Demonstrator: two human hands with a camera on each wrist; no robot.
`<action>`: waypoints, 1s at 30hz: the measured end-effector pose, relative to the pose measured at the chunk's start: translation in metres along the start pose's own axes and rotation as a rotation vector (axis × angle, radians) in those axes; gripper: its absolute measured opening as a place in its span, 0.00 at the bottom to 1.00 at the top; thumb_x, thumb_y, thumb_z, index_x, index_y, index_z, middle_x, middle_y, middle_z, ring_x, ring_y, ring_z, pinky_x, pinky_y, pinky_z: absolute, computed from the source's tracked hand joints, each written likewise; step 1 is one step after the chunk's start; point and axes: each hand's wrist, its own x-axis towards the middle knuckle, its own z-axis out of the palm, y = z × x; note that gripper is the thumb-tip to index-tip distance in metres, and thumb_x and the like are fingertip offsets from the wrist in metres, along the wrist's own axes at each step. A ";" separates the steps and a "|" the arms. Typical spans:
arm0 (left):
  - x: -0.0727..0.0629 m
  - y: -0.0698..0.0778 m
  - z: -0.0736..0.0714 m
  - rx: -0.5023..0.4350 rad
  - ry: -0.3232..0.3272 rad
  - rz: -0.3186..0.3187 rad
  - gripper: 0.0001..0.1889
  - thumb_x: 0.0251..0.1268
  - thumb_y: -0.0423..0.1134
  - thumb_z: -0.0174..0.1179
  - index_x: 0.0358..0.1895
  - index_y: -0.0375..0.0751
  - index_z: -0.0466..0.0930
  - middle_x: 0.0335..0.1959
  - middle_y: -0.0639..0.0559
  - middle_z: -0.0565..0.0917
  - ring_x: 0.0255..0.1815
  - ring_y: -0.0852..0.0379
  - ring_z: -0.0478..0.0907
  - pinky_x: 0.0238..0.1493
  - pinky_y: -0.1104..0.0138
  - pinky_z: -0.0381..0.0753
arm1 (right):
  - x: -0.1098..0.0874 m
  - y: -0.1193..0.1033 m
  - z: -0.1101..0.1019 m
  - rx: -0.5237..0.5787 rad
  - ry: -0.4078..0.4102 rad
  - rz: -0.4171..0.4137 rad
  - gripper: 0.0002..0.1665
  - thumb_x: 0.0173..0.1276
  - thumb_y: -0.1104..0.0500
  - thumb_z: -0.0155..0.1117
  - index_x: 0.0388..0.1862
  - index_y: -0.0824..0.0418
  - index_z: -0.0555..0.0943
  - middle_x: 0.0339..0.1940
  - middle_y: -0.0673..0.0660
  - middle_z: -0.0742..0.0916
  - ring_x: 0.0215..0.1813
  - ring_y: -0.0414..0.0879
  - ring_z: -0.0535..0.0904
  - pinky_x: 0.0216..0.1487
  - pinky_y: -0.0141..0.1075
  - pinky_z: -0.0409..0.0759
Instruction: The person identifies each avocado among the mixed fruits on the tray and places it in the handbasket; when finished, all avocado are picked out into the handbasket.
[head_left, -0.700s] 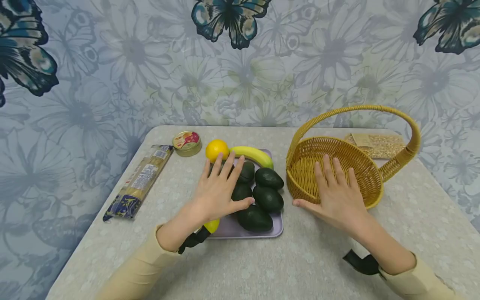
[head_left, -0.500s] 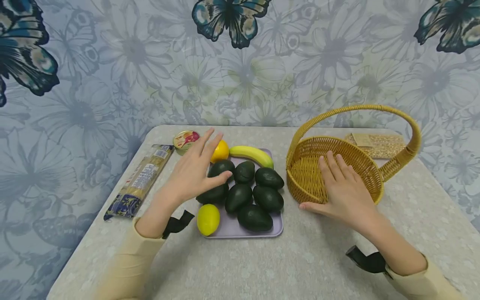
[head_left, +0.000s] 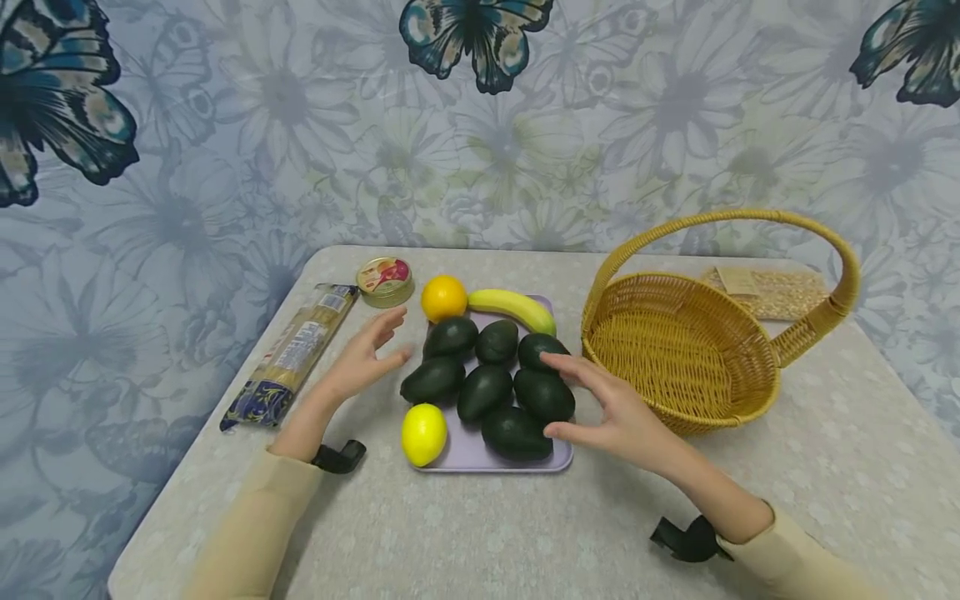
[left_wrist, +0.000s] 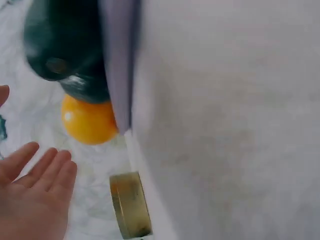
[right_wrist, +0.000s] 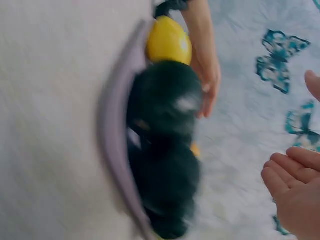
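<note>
A lilac tray [head_left: 465, 457] bears several dark green avocados [head_left: 484, 394], a yellow lemon [head_left: 423, 435] at its near left corner, an orange [head_left: 444, 298] at the far left and a banana [head_left: 513, 310] along the back. My left hand [head_left: 363, 358], fingers loosely extended and holding nothing, is at the tray's left side, near the avocados. Over the tray's right edge is my right hand [head_left: 618, 421], its thumb and fingers spread apart near the avocados on that side. Both palms face inward. In the right wrist view, the right hand [right_wrist: 297, 192] shows bare.
A wicker basket [head_left: 675, 358] with a tall handle stands right of the tray, with nothing in it. Behind it lies a clear bag of grains [head_left: 787, 293]. To the left are a pasta package [head_left: 296, 354] and a round tin [head_left: 385, 282]. A patterned wall backs the table [head_left: 480, 533].
My left hand has moved off the tray to its left side. The right hand has come leftward from over the basket to the tray's right edge. The tray's contents look unmoved.
</note>
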 end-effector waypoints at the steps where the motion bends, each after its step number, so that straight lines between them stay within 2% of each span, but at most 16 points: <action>1: -0.001 -0.001 0.000 -0.035 -0.011 -0.016 0.35 0.63 0.28 0.58 0.71 0.28 0.53 0.70 0.34 0.57 0.70 0.39 0.54 0.69 0.50 0.54 | 0.002 0.000 0.006 0.034 -0.005 -0.002 0.45 0.55 0.60 0.73 0.71 0.60 0.63 0.69 0.55 0.70 0.66 0.51 0.67 0.65 0.43 0.68; 5: 0.001 -0.025 0.006 -0.156 -0.035 -0.022 0.33 0.62 0.25 0.57 0.69 0.26 0.54 0.70 0.30 0.56 0.70 0.38 0.55 0.70 0.52 0.53 | 0.006 -0.002 0.025 0.131 -0.012 -0.026 0.41 0.54 0.68 0.72 0.67 0.68 0.66 0.66 0.61 0.72 0.65 0.55 0.68 0.64 0.44 0.68; 8: 0.004 -0.048 0.011 -0.215 -0.067 -0.019 0.33 0.62 0.24 0.57 0.69 0.27 0.54 0.69 0.30 0.57 0.70 0.38 0.55 0.69 0.51 0.54 | 0.005 0.009 0.038 0.163 -0.011 -0.022 0.40 0.55 0.65 0.72 0.67 0.64 0.67 0.65 0.59 0.73 0.65 0.55 0.68 0.64 0.41 0.68; 11: 0.004 -0.056 0.014 -0.247 -0.117 -0.040 0.33 0.62 0.22 0.55 0.69 0.25 0.53 0.69 0.29 0.57 0.70 0.35 0.53 0.67 0.48 0.57 | 0.001 0.027 0.049 0.186 -0.015 -0.001 0.40 0.57 0.59 0.72 0.68 0.60 0.67 0.66 0.57 0.72 0.66 0.53 0.68 0.65 0.37 0.67; 16: 0.006 -0.063 0.019 -0.260 -0.159 -0.028 0.33 0.60 0.21 0.54 0.69 0.25 0.54 0.70 0.30 0.57 0.70 0.35 0.53 0.65 0.47 0.61 | -0.001 0.031 0.057 0.190 -0.016 0.025 0.40 0.57 0.57 0.72 0.67 0.63 0.68 0.66 0.57 0.73 0.66 0.50 0.68 0.64 0.36 0.67; 19: 0.009 -0.064 0.021 -0.246 -0.159 -0.013 0.33 0.61 0.21 0.54 0.69 0.26 0.54 0.70 0.31 0.57 0.70 0.36 0.54 0.66 0.48 0.58 | 0.000 0.030 0.060 0.158 -0.007 0.025 0.39 0.56 0.60 0.72 0.66 0.65 0.68 0.65 0.57 0.74 0.65 0.50 0.69 0.63 0.37 0.69; 24: 0.010 -0.064 0.022 -0.245 -0.165 -0.011 0.33 0.62 0.21 0.54 0.70 0.27 0.53 0.70 0.32 0.57 0.71 0.38 0.53 0.69 0.50 0.54 | 0.001 0.027 0.062 0.109 0.010 0.035 0.39 0.54 0.65 0.73 0.64 0.70 0.69 0.63 0.63 0.75 0.63 0.56 0.70 0.62 0.43 0.71; 26: 0.010 -0.064 0.023 -0.248 -0.164 -0.017 0.33 0.62 0.21 0.54 0.70 0.28 0.54 0.71 0.33 0.57 0.71 0.38 0.54 0.69 0.50 0.54 | 0.000 0.028 0.064 0.098 0.014 0.049 0.39 0.54 0.65 0.73 0.64 0.69 0.69 0.63 0.63 0.75 0.64 0.56 0.69 0.61 0.45 0.71; 30: 0.009 -0.064 0.024 -0.255 -0.162 -0.037 0.33 0.62 0.22 0.54 0.71 0.29 0.54 0.71 0.34 0.57 0.71 0.40 0.54 0.69 0.52 0.56 | -0.001 0.034 0.067 0.073 0.009 0.075 0.39 0.55 0.59 0.73 0.66 0.61 0.69 0.64 0.56 0.75 0.66 0.50 0.68 0.62 0.45 0.71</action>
